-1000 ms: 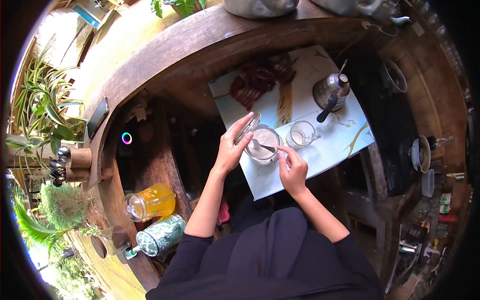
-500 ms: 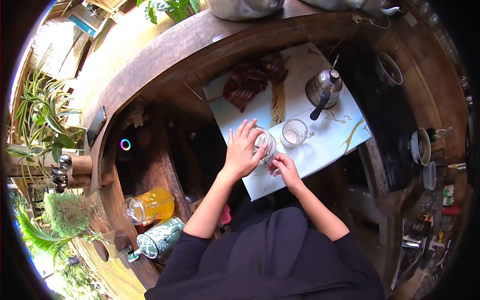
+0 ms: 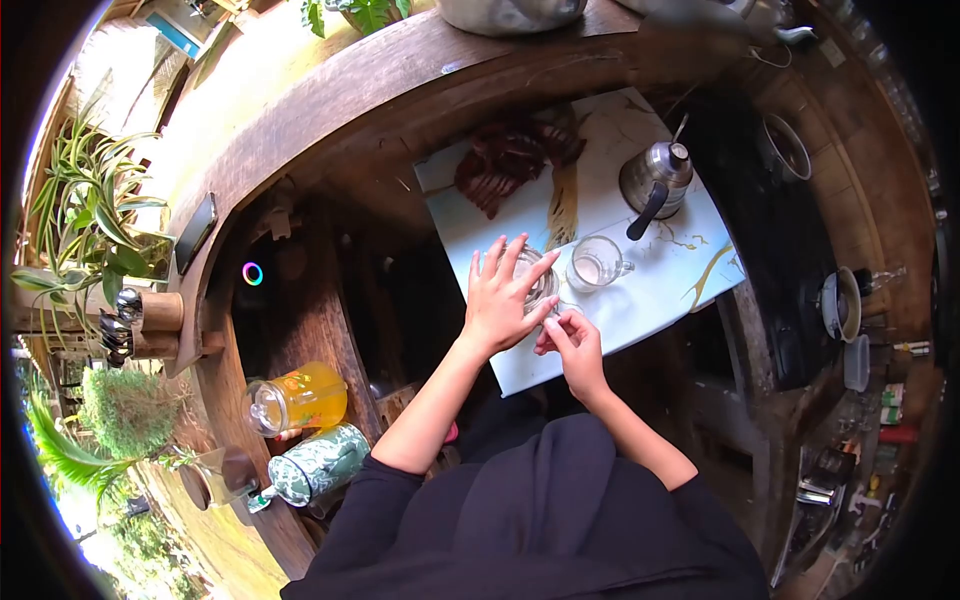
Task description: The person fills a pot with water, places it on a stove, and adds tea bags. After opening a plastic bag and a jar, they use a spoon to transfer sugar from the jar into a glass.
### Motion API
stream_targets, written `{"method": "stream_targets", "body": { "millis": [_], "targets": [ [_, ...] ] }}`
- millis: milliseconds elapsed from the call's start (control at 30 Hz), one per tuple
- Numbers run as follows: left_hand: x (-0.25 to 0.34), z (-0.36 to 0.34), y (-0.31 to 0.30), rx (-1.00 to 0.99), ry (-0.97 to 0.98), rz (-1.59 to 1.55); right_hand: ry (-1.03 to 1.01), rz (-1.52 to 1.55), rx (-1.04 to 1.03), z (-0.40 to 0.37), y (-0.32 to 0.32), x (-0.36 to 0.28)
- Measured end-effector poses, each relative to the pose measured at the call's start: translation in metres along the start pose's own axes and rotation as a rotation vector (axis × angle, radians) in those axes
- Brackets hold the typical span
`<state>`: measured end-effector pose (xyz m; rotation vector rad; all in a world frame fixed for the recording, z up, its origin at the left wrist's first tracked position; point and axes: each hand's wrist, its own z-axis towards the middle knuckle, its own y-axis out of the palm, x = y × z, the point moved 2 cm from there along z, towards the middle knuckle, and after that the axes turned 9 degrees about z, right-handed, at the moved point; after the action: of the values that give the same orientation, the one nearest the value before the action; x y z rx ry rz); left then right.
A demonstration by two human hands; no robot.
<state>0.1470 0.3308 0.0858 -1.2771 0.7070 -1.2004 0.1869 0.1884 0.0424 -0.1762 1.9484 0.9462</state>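
Near the front left edge of the marble-patterned table stands a round glass jar [image 3: 541, 284], partly hidden by my hands. My left hand [image 3: 497, 303] lies across its top with the fingers spread. At the jar's near side my right hand [image 3: 575, 352] is closed, thumb and fingertips pinched together at its rim. What sits in that pinch is too small to make out. Just right of the jar is a clear glass mug [image 3: 592, 264] with something pale at its bottom. Behind the mug stands a steel gooseneck kettle [image 3: 655, 181] with a black handle.
A dark reddish-brown woven-looking object [image 3: 505, 165] lies at the table's [image 3: 655, 300] back left. A curved wooden counter [image 3: 330, 110] wraps around behind. On the lower left, a jar of orange liquid [image 3: 315, 396] and a green-patterned container [image 3: 325, 464] stand on a wooden shelf.
My left hand's fingers have spread wider over the jar's top. The right hand stays at the near side of the jar, its fingers pinched closer together. The whole view has shifted slightly.
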Motion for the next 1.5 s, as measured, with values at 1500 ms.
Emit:
{"method": "stream_targets", "body": {
  "millis": [1500],
  "targets": [
    [0.065, 0.102, -0.061, 0.08, 0.002, -0.482, -0.631, -0.375, 0.478, 0.063, -0.234, -0.186]
  ]
}}
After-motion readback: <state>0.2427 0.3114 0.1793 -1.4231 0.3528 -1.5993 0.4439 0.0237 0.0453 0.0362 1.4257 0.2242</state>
